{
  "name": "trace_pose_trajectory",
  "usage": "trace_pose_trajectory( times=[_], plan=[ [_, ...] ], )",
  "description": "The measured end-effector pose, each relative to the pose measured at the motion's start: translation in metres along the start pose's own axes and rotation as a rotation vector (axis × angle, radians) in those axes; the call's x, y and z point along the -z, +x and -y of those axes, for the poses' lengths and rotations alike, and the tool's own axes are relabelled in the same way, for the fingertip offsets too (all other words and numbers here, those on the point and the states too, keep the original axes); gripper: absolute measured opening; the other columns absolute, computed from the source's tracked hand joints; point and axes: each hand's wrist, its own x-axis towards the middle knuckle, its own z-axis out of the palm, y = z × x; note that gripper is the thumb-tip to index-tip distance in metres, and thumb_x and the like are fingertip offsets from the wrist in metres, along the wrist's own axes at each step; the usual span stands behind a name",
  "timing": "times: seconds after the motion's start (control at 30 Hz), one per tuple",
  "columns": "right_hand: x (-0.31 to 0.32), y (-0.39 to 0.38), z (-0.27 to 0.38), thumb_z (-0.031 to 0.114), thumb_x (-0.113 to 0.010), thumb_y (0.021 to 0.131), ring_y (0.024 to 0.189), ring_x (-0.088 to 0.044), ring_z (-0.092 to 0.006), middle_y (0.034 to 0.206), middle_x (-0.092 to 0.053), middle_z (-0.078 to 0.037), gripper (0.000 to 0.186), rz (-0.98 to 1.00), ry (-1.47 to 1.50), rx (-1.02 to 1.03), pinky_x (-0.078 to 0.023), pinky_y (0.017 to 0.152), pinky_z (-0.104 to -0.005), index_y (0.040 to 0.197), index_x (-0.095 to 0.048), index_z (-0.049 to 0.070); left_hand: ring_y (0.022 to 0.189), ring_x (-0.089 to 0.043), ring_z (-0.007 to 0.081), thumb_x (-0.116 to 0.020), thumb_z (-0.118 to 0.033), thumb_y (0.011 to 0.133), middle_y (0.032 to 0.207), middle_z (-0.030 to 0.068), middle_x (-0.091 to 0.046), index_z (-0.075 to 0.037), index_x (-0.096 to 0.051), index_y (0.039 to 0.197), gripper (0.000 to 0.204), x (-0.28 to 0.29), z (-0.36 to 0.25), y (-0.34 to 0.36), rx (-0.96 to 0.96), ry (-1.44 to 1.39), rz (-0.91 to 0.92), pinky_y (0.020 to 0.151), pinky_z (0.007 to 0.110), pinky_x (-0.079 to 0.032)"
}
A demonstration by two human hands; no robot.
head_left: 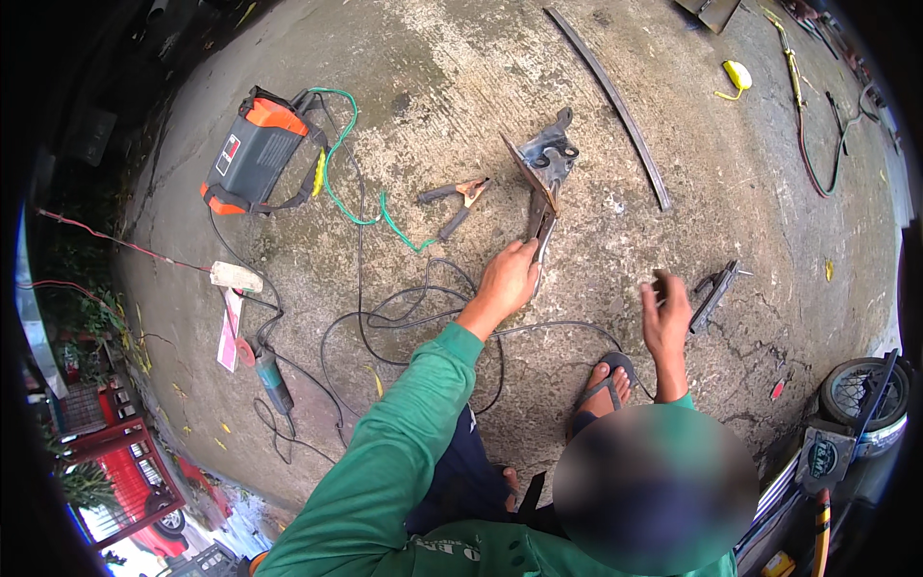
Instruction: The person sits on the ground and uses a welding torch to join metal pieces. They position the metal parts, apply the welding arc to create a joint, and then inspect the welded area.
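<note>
L hand (511, 274) wrapped round the plier-like clamp (542, 227) at the steel bracket (551, 157); R hand (665, 313) loosely spread. Wants firm grip, fingers clear of bracket edges, imo.

A red vehicle (125, 486) stands lower left, a spoked wheel (856, 389) lower right.

The green long-sleeved shirt (385, 462) bears white lettering (460, 551) on its front. Past the shirt's cuffs (460, 344), the hands (505, 286) are bare; beyond the shirt show navy trousers (452, 481) and a black thong sandal (623, 363).
</note>
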Motion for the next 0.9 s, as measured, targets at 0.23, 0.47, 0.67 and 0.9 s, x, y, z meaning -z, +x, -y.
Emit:
trace_pose_trajectory(
  times=[0.23,0.47,0.67,0.9],
  plan=[
    [-0.132,0.035,0.073,0.052,-0.071,0.097,0.086,-0.073,-0.0461,0.085,-0.074,-0.025,0.051,0.531,-0.069,0.136,-0.057,0.077,-0.0565,0.098,-0.072,0.001,0.098,-0.072,0.0360,-0.069,-0.001,0.090,0.109,0.0190,-0.073,0.001,-0.072,0.125,0.035,0.014,0.039,0.026,-0.149,0.018,-0.025,0.091,0.044,-0.057],
    [-0.124,0.032,0.074,0.054,-0.071,0.096,0.089,-0.074,-0.0456,0.090,-0.075,-0.025,0.053,0.546,-0.038,-0.001,-0.058,0.079,-0.0560,0.092,-0.074,0.001,0.140,-0.050,0.0393,-0.095,-0.027,0.075,0.150,0.0175,-0.055,-0.001,-0.054,0.146,0.086,0.101,0.043,0.048,0.224,0.602,-0.174,0.110,0.056,-0.045],
    [-0.122,0.035,0.073,0.058,-0.071,0.093,0.088,-0.074,-0.0457,0.088,-0.075,-0.025,0.056,0.604,-0.030,-0.086,-0.057,0.077,-0.0564,0.087,-0.074,0.002,0.141,-0.051,0.0329,-0.100,-0.044,0.066,0.146,0.0126,-0.056,-0.004,-0.059,0.142,0.095,0.115,0.043,0.071,0.404,0.805,0.146,0.111,0.055,-0.046],
    [-0.139,0.032,0.070,0.039,-0.071,0.096,0.084,-0.071,-0.0519,0.086,-0.071,-0.031,0.044,0.587,0.032,0.007,-0.055,0.077,-0.0599,0.086,-0.071,-0.004,0.137,-0.054,0.0349,-0.098,-0.035,0.069,0.138,0.0158,-0.062,0.000,-0.064,0.133,0.081,0.128,0.045,0.088,0.309,0.761,0.111,0.110,0.056,-0.047]
  ],
)
